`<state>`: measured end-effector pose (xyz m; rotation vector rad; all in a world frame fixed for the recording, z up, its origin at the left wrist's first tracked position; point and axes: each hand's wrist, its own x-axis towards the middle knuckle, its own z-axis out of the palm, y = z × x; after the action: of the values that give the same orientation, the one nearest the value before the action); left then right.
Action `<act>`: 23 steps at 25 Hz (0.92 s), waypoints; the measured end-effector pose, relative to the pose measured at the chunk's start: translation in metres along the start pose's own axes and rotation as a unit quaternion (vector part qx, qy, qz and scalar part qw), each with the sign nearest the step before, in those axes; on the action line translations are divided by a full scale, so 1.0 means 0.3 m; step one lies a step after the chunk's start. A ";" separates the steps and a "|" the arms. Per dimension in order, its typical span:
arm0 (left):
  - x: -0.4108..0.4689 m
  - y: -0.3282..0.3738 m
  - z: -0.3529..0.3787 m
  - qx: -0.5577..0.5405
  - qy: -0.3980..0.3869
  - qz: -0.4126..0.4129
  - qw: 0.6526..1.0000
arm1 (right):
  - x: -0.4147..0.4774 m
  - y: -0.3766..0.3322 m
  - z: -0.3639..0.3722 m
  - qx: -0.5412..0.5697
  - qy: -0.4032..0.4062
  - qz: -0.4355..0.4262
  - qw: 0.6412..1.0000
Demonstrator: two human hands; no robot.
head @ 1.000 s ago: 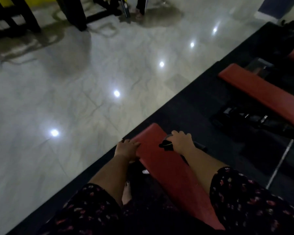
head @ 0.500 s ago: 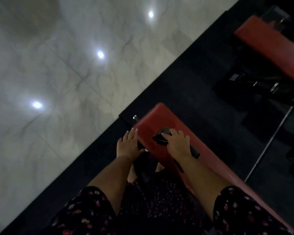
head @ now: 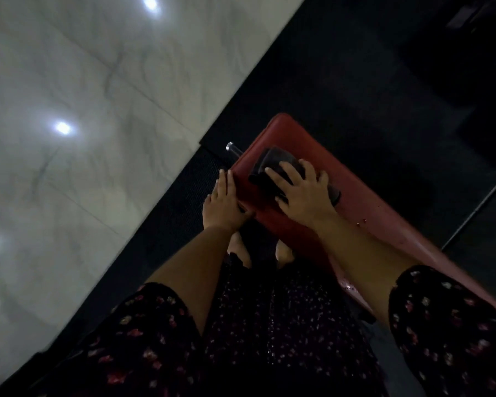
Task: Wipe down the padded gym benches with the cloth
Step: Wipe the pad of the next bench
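Observation:
A red padded bench runs from the centre down to the lower right. Near its far end lies a dark cloth. My right hand lies flat on the cloth with fingers spread, pressing it onto the pad. Along the bench's left edge, my left hand rests with straight fingers and holds nothing. Both forearms reach in from floral sleeves at the bottom.
A short metal peg sticks out at the bench's left side. Black rubber matting surrounds the bench. Glossy pale tile floor fills the left. My bare feet stand beside the bench.
The view has tilted down and closer to the bench; the second bench has left the frame. My right hand has flattened over the cloth, and my left hand has shifted along the bench edge.

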<state>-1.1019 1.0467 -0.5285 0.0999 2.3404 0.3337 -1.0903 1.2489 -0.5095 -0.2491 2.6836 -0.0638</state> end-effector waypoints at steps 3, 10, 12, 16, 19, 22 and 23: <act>0.029 -0.008 0.039 -0.059 0.021 -0.019 0.998 | 0.004 0.040 0.052 -0.051 0.025 -0.055 0.997; -0.001 0.000 0.134 -0.312 0.040 -0.082 0.946 | 0.196 -0.038 -0.031 0.004 0.044 0.042 0.998; -0.021 0.021 0.164 -0.397 0.026 -0.120 0.910 | 0.225 -0.120 -0.055 -0.061 0.018 -0.068 0.996; -0.018 0.036 0.196 -0.437 0.016 -0.152 0.886 | 0.216 -0.192 -0.041 -0.205 0.014 -0.279 0.938; -0.005 0.010 0.169 -0.361 0.030 -0.116 0.925 | 0.242 -0.113 -0.055 -0.275 0.032 -0.370 0.887; 0.023 -0.044 0.126 -0.180 0.077 -0.017 0.980 | 0.273 0.038 -0.088 -0.307 0.031 -0.350 0.885; 0.047 -0.058 0.108 -0.113 0.088 0.034 0.989 | 0.285 0.087 -0.107 -0.294 0.029 -0.314 0.902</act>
<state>-1.0885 1.0390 -0.5648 0.0405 2.4582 0.6639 -1.1842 1.2589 -0.5193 -1.3025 2.4904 0.5562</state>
